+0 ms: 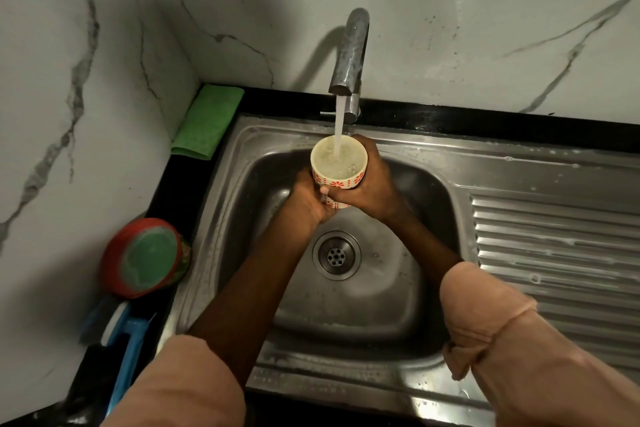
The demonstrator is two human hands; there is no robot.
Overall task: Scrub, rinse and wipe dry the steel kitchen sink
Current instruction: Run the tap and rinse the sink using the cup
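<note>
Steel sink (398,291) set into the black bench (485,121) is rigid and fixed, wet all over, so I'd guess slick; nothing to lift, you just press into it. Tap (349,52) is running straight into a patterned cup (338,163) held over the basin. Left hand (308,199) cups it low, right hand (367,184) wraps the side. Cup's probably ceramic, heavier as it fills, slippery, so that two-handed hold round the body seems smart.

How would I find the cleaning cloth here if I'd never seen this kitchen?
Start at the steel sink and follow its back rim left to the corner where the marble walls meet. There, on the black counter, left of the tap, lies the folded cloth. It is the only flat, bright green thing; the round red tub sits nearer the person.
</note>
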